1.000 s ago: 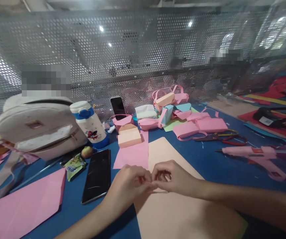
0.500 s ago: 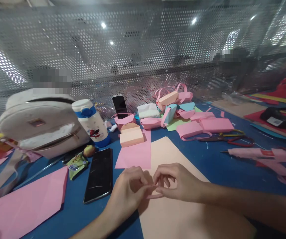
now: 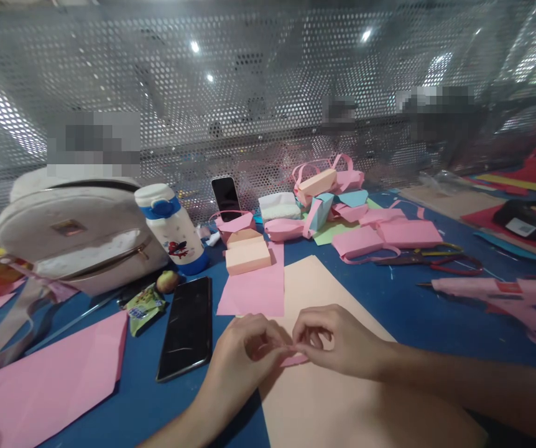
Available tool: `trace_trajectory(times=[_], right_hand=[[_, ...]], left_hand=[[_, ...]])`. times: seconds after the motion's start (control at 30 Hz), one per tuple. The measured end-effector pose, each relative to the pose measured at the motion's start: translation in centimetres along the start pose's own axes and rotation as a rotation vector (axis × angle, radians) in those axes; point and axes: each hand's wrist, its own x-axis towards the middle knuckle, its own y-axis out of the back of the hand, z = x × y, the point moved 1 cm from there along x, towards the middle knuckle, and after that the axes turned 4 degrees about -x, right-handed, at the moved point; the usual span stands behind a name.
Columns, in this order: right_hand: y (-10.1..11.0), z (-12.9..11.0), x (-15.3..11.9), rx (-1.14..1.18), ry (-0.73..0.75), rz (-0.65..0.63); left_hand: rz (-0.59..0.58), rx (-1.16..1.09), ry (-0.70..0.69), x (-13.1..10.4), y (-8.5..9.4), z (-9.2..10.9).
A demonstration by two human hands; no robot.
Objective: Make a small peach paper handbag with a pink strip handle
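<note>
A narrow pink paper strip point(image 3: 295, 360) is pinched between both hands, just above a large peach paper sheet point(image 3: 324, 404). My left hand point(image 3: 249, 348) holds it from the left with thumb and fingertips together. From the right, my right hand point(image 3: 337, 339) pinches the same strip, its fingertips close to those of the left. Part of the strip is hidden behind the fingers. Beyond the hands lies a pink sheet point(image 3: 254, 295) with a small peach paper box point(image 3: 248, 257) at its far end.
A black phone point(image 3: 186, 330), a snack packet point(image 3: 144, 308), a bottle point(image 3: 172, 230) and a backpack point(image 3: 76, 230) stand or lie left. Pink paper boxes point(image 3: 408, 234), pliers point(image 3: 454, 261) and a pink glue gun point(image 3: 501, 292) are right. A perforated metal screen point(image 3: 268, 93) rises behind.
Both hands have shifted very slightly, and the right fingertips now sit a little further right along the strip. The strip stays pinched in both.
</note>
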Motion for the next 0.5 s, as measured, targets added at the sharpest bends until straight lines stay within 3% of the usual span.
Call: trace_trajectory(times=[0.5], right_hand=[[-0.06,0.11,-0.01,-0.019,-0.004,-0.009]], left_hand=[[-0.022,0.002,-0.026,-0.15,0.03,-0.31]])
